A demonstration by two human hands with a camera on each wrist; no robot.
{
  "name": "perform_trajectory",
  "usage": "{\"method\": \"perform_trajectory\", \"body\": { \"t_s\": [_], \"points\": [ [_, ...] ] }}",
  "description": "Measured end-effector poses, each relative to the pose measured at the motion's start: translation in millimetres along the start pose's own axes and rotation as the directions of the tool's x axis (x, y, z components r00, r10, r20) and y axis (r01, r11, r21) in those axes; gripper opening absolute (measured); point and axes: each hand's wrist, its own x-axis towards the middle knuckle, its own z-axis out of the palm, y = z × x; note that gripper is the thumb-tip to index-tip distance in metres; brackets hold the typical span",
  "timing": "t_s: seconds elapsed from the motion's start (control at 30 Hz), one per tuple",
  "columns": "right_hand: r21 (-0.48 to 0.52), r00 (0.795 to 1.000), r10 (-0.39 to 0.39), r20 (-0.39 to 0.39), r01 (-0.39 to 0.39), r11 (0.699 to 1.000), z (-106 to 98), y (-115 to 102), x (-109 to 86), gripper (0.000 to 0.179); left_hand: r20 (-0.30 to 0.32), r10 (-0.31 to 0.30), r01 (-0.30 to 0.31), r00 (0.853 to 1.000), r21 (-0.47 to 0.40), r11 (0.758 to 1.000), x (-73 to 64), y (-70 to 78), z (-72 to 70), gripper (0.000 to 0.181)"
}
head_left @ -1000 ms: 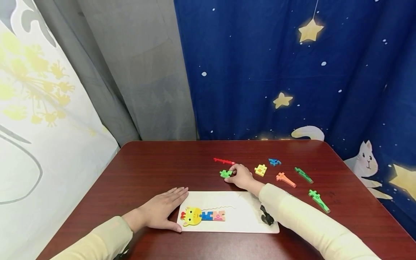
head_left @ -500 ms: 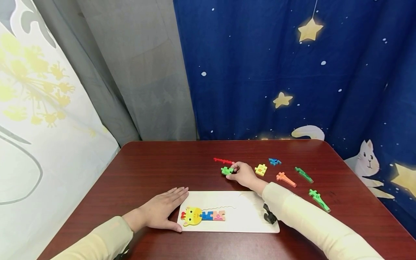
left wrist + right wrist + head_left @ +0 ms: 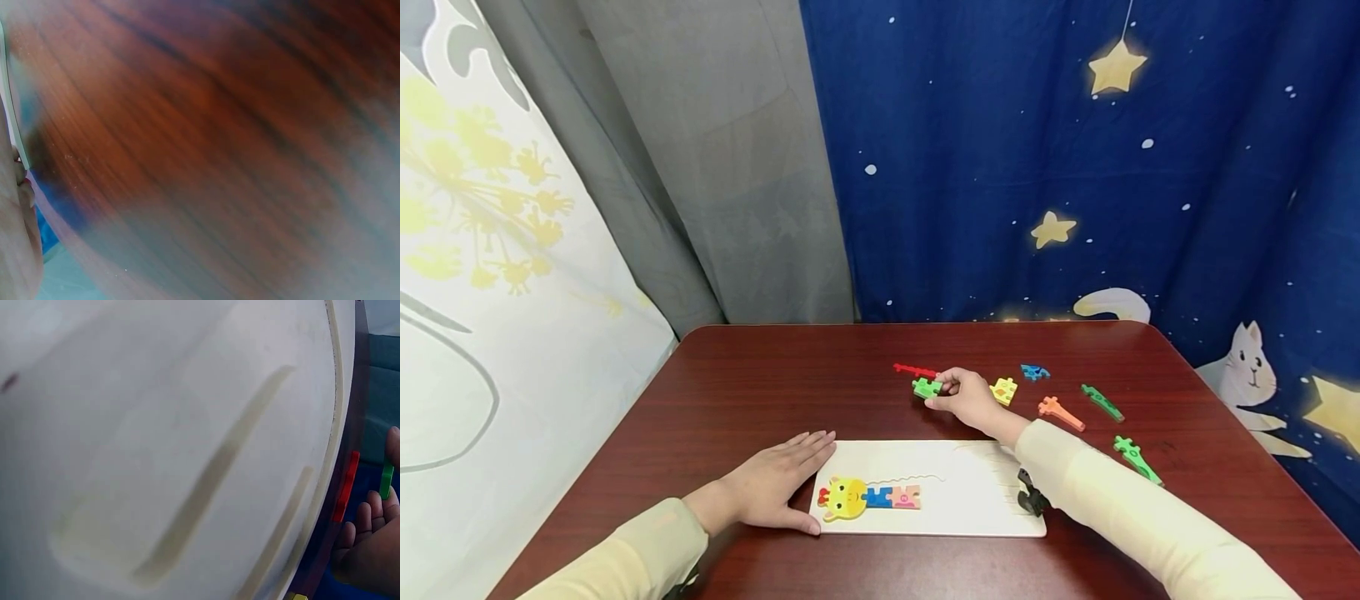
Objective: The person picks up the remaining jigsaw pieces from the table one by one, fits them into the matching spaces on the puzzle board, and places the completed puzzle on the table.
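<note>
Desk (image 3: 775, 375): reddish-brown.
Right grip (image 3: 967, 397): we pinch a green piece (image 3: 926, 388) beyond the far edge of the board (image 3: 973, 504).
Left grip (image 3: 772, 483): straight fingers at the board's left edge.

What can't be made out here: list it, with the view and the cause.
Head view: right end of the held green piece, covered by the right hand.
Head view: far right corner of the board, behind the right sleeve.
Head view: any print on the blue piece, too small.
Right wrist view: most of the yellow piece, cut off by the bottom edge.
Left wrist view: most of the left hand, cut off by the left edge.
</note>
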Motion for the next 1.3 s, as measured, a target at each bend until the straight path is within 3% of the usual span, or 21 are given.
{"method": "perform_trajectory", "body": {
  "t_s": [0.8, 1.07, 1.3],
  "points": [
    [-0.044, 0.998, -0.062, 0.030, 0.064, 0.997, -21, -12, -14.4, 0.035, 0.020, 0.005, -0.005, 1.000, 0.002, 1.000, -0.2, -1.1, -1.8, 0.108],
    [-0.019, 0.998, -0.042, 0.041, 0.043, 0.999, -24, -15, -21.7, 0.035, 0.006, 0.014, -0.014, 1.000, 0.018, 1.000, -1.4, -1.6, 0.5, 0.108],
    [0.010, 0.996, -0.079, 0.044, 0.078, 0.997, -27, -18, -28.4, 0.035, 0.006, 0.013, -0.013, 1.000, 0.037, 0.999, -1.6, -1.8, 2.4, 0.107]
  ]
}}
